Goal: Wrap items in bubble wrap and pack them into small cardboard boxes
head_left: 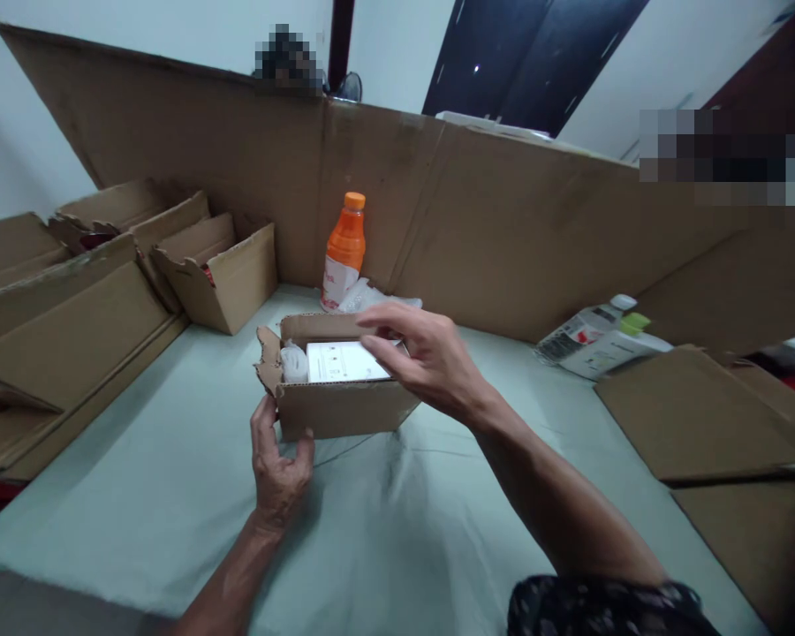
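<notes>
A small open cardboard box (344, 408) sits in the middle of the pale green cloth-covered table (172, 495). Inside it lie a white leaflet or card (344, 360) and a white bundled item (294, 362). My left hand (276, 468) grips the box's near left corner, thumb and fingers on its front wall. My right hand (424, 353) reaches over the box's right side, its fingers stretched onto the white leaflet and the box rim. An orange drink bottle (343, 252) with an orange cap stands just behind the box, beside a crumpled clear plastic wrap (371, 296).
Open cardboard boxes (218, 269) and flattened cartons (72, 336) are stacked at the left. A tall cardboard wall (503, 212) runs along the back. Two white bottles (596, 340) lie at the right next to flat cardboard sheets (695, 415).
</notes>
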`<state>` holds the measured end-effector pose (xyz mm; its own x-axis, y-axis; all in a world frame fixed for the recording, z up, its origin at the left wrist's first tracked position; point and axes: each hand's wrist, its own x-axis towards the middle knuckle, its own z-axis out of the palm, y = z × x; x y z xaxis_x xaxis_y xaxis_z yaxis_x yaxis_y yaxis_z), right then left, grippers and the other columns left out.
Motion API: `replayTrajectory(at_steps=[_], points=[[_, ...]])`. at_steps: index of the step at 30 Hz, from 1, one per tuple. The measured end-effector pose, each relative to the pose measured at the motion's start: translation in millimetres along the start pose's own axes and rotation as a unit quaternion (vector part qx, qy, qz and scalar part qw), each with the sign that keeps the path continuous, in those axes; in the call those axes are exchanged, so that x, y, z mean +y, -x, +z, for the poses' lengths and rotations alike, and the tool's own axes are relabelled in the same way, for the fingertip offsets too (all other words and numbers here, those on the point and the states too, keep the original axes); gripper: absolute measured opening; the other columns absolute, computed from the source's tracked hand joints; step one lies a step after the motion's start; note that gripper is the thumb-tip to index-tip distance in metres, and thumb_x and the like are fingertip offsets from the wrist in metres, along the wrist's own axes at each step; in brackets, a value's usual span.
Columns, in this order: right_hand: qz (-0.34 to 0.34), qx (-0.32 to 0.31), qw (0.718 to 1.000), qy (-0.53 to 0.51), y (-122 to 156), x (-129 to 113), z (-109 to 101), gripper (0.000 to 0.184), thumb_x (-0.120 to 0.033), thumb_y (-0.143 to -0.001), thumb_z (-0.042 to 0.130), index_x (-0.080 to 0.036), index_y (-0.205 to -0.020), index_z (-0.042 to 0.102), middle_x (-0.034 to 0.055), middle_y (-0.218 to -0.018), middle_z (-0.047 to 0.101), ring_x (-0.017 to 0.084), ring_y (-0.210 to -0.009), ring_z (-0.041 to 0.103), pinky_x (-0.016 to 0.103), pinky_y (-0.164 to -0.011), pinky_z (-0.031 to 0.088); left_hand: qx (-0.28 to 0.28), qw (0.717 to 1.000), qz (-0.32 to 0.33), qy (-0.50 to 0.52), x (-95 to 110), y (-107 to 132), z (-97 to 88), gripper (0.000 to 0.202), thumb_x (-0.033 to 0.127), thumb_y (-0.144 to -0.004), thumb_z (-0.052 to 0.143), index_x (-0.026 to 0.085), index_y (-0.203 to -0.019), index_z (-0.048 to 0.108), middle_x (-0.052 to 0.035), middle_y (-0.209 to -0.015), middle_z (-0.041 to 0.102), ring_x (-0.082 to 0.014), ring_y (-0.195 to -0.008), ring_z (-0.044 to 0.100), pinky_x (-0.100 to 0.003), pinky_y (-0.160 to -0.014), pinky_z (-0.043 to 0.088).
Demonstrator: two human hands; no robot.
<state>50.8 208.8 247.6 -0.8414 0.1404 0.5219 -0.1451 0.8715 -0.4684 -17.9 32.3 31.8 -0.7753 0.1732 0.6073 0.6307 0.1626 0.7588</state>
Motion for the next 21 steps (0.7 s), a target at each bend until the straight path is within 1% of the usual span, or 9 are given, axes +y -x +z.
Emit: replayTrajectory(at_steps=[2, 4, 7, 9, 12, 14, 16, 18, 21], points=[[0.014, 0.118, 0.993, -0.020, 38.9, 14.6, -9.7, 0.012, -0.023, -0.095, 0.061, -0.021, -0.100, 0.072, 0.0054, -0.108, 0.076, 0.020, -0.100, 0.069, 0.033, -0.083, 0.052, 0.006, 1.000, -0.006, 0.006, -1.2, 1.0, -0.1, 0.062, 0.027, -0.086, 0.067, 0.020, -0.144, 0.047, -0.0154, -0.132, 0.059, -0.0283, -0.123, 0.058, -0.044, -0.104, 0.048], [0.055, 0.201, 0.978, -0.015, 75.6, 31.3, -11.7, 0.012, -0.022, -0.095, 0.061, -0.022, -0.101, 0.071, 0.0070, -0.114, 0.074, 0.021, -0.105, 0.068, 0.034, -0.083, 0.052, 0.009, 1.000, -0.020, 0.003, -2.3, 1.9, 0.2, 0.062, 0.027, -0.084, 0.068, 0.019, -0.142, 0.048, -0.0157, -0.133, 0.058, -0.0280, -0.122, 0.058, -0.043, -0.104, 0.048], [0.130, 0.250, 0.959, -0.008, 116.1, 57.5, -2.8, 0.020, -0.024, -0.093, 0.063, -0.023, -0.112, 0.068, 0.0100, -0.129, 0.067, 0.020, -0.098, 0.069, 0.037, -0.083, 0.054, 0.012, 0.999, -0.049, 0.006, -4.6, 1.7, 1.0, 0.064, 0.032, -0.082, 0.071, 0.018, -0.140, 0.050, -0.0158, -0.134, 0.058, -0.0274, -0.118, 0.059, -0.043, -0.103, 0.048], [0.178, 0.232, 0.956, -0.021, 130.0, 73.7, 9.0, 0.035, -0.027, -0.090, 0.065, -0.024, -0.125, 0.063, 0.0119, -0.136, 0.063, 0.022, -0.101, 0.069, 0.039, -0.085, 0.054, 0.001, 0.996, -0.090, 0.027, -6.3, 0.0, 1.0, 0.068, 0.036, -0.080, 0.072, 0.019, -0.142, 0.048, -0.0154, -0.134, 0.057, -0.0269, -0.117, 0.059, -0.042, -0.104, 0.047], [0.225, 0.155, 0.959, -0.072, 132.9, 91.1, 32.5, 0.054, -0.032, -0.084, 0.069, -0.023, -0.136, 0.057, 0.0128, -0.137, 0.063, 0.027, -0.113, 0.065, 0.042, -0.089, 0.055, -0.037, 0.982, -0.167, 0.075, -7.3, -5.1, -2.5, 0.074, 0.038, -0.079, 0.073, 0.020, -0.145, 0.045, -0.0148, -0.138, 0.057, -0.0261, -0.120, 0.059, -0.041, -0.105, 0.046], [0.229, 0.107, 0.961, -0.112, 128.1, 95.8, 48.3, 0.057, -0.033, -0.081, 0.069, -0.021, -0.136, 0.057, 0.0128, -0.134, 0.065, 0.028, -0.115, 0.063, 0.043, -0.091, 0.055, -0.067, 0.970, -0.208, 0.105, -5.9, -9.7, -7.3, 0.071, 0.039, -0.078, 0.074, 0.021, -0.141, 0.048, -0.0134, -0.135, 0.060, -0.0257, -0.118, 0.060, -0.040, -0.104, 0.046], [0.222, 0.080, 0.961, -0.143, 123.0, 95.7, 59.5, 0.056, -0.033, -0.081, 0.068, -0.020, -0.134, 0.058, 0.0124, -0.131, 0.067, 0.029, -0.115, 0.062, 0.043, -0.092, 0.054, -0.085, 0.960, -0.239, 0.120, -2.1, -14.7, -11.9, 0.064, 0.041, -0.076, 0.074, 0.020, -0.133, 0.054, -0.0111, -0.125, 0.065, -0.0253, -0.113, 0.063, -0.038, -0.100, 0.048], [0.222, 0.077, 0.960, -0.152, 122.7, 93.7, 62.2, 0.055, -0.033, -0.080, 0.067, -0.019, -0.132, 0.059, 0.0120, -0.128, 0.068, 0.029, -0.114, 0.062, 0.043, -0.093, 0.054, -0.093, 0.955, -0.254, 0.117, 5.2, -19.0, -12.5, 0.059, 0.043, -0.074, 0.074, 0.019, -0.125, 0.057, -0.0091, -0.115, 0.067, -0.0248, -0.106, 0.065, -0.038, -0.095, 0.051], [0.248, 0.105, 0.953, -0.140, 138.0, 92.1, 48.0, 0.054, -0.035, -0.079, 0.067, -0.017, -0.129, 0.060, 0.0128, -0.124, 0.069, 0.029, -0.109, 0.064, 0.044, -0.093, 0.054, -0.124, 0.952, -0.249, 0.130, 23.6, -19.8, -1.2, 0.062, 0.041, -0.072, 0.074, 0.019, -0.127, 0.056, -0.0093, -0.115, 0.067, -0.0255, -0.107, 0.065, -0.039, -0.097, 0.050]])
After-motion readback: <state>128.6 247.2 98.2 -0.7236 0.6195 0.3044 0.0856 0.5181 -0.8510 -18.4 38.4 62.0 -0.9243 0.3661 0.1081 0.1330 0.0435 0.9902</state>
